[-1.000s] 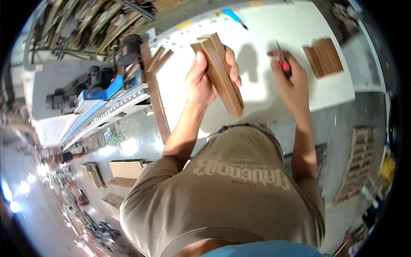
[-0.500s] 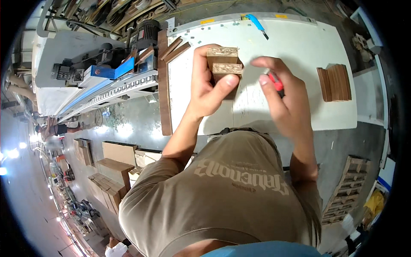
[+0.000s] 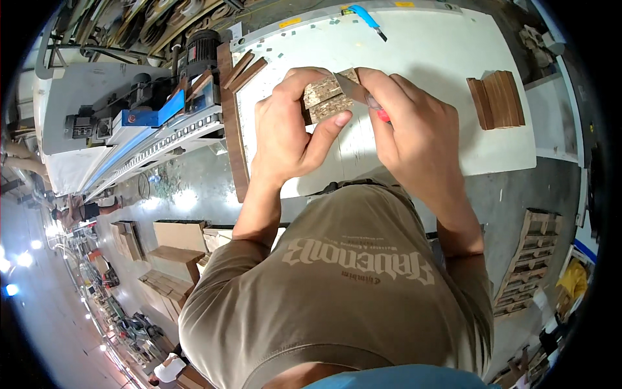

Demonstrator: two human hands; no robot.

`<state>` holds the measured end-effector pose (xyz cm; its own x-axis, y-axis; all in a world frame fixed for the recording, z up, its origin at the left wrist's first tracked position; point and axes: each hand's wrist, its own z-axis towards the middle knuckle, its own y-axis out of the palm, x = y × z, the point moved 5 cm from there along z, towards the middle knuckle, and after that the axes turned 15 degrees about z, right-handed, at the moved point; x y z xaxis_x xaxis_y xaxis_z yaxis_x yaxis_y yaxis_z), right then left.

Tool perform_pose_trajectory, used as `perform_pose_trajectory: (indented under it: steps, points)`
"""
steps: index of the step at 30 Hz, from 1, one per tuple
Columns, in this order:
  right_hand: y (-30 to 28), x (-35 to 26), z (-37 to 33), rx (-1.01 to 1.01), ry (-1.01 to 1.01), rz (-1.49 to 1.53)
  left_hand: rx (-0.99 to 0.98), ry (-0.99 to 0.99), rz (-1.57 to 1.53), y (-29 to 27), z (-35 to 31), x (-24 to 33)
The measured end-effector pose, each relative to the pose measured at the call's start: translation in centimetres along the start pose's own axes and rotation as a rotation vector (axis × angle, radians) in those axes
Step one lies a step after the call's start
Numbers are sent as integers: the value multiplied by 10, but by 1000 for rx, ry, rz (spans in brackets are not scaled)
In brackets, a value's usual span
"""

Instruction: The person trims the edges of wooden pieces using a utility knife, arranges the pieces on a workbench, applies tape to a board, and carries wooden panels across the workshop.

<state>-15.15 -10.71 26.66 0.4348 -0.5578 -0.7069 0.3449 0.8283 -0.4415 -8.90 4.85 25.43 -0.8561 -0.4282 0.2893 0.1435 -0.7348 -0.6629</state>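
Note:
Over the white worktable [image 3: 421,45], my left hand [image 3: 282,126] grips brown-faced chipboard pieces [image 3: 327,107], stacked with their raw, speckled ends turned up. The thumb presses on their near side. My right hand [image 3: 421,133] is closed around a red-handled knife [image 3: 382,115], mostly hidden by the fingers. Its flat metal blade [image 3: 350,89] lies against the right edge of the chipboard ends. Farther back on the table rests a light-blue utility knife [image 3: 367,21]. A bundle of brown boards [image 3: 497,100] stands on the table's right side.
Two brown strips [image 3: 246,72] lie at the table's left edge, beside a machine with a blue bar [image 3: 155,115] and a dark motor [image 3: 202,50]. Behind me on the floor are panel stacks [image 3: 165,285] and a wooden pallet [image 3: 528,262]. Another person [image 3: 170,368] shows at lower left.
My right hand has moved left and up to the chipboard, bringing the blade onto its edge. My left hand has tilted the pieces. The whole view has shifted slightly.

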Motion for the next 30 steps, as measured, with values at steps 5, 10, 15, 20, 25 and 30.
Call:
perform_pose_trajectory:
  steps: [5,10,15,20,25,30]
  points:
    - [-2,4,-2,6,-61,-101,-12,-33,-104,-1,-3,-1]
    - [1,21,-2,-40,-92,-49,-74,-46,-101,1,-2,-3]
    - [7,91,-5,-36,26,-117,-84,31,-254,6,-8,6]
    - [5,136,-30,-45,288,-2,-31,-271,-526,17,-22,-5]
    - [14,125,-37,-26,598,449,-121,-544,-1166,35,-26,-23]
    - [10,58,-1,-38,595,999,-159,-579,-1419,41,-24,-18]
